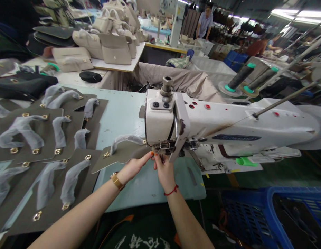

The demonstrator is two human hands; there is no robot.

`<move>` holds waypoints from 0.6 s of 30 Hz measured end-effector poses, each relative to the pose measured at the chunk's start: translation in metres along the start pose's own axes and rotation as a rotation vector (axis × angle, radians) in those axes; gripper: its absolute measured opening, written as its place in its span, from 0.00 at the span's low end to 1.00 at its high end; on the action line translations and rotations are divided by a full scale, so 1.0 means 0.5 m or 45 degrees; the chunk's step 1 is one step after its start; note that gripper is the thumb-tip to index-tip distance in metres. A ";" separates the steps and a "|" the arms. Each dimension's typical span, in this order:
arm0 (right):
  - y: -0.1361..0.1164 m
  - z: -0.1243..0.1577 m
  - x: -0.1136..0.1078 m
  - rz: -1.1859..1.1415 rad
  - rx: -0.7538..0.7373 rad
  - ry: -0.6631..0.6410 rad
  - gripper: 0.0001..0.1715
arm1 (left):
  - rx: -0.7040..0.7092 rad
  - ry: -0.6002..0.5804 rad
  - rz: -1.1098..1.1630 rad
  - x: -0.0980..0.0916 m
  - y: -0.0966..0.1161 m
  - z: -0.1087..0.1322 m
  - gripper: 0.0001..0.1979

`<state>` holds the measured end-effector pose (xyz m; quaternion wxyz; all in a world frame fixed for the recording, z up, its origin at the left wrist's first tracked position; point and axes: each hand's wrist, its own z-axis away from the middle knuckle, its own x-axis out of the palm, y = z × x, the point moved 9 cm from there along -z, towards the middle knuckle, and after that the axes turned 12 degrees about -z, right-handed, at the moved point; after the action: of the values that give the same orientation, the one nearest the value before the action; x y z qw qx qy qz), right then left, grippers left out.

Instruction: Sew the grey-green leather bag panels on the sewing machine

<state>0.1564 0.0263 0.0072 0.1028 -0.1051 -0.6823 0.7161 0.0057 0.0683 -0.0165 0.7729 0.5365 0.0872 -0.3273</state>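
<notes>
A white sewing machine [217, 121] stands over a pale blue table. Under its needle area lies the right end of a grey-brown panel [124, 152], which carries a handle wrapped in white film [128, 139] with gold rings. My left hand [135, 166] rests at the panel's near edge, its thumb and fingertips pinched close to the needle. Beside it, my right hand [163, 167] has its fingers bent together at the same spot, almost touching the left fingertips. What lies between the right fingertips is too small to make out.
More panels [69, 135] with wrapped handles cover the table's left side. Beige bags [116, 48] are piled at the back. Two thread cones [239, 77] stand behind the machine. A blue basket [276, 193] sits at the lower right. People work in the distance.
</notes>
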 end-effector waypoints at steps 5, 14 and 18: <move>0.011 -0.002 0.001 -0.084 0.041 0.046 0.22 | -0.025 -0.016 0.028 0.022 0.015 0.003 0.25; 0.010 0.000 0.005 -0.169 0.078 0.029 0.22 | -0.071 -0.063 0.231 0.040 0.016 0.000 0.27; 0.011 0.007 0.008 -0.209 0.098 0.008 0.22 | -0.041 -0.029 0.274 0.034 0.033 -0.001 0.27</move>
<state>0.1515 0.0237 0.0017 0.1674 -0.0470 -0.6604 0.7305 0.0288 0.0651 -0.0122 0.8132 0.5263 0.0255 -0.2471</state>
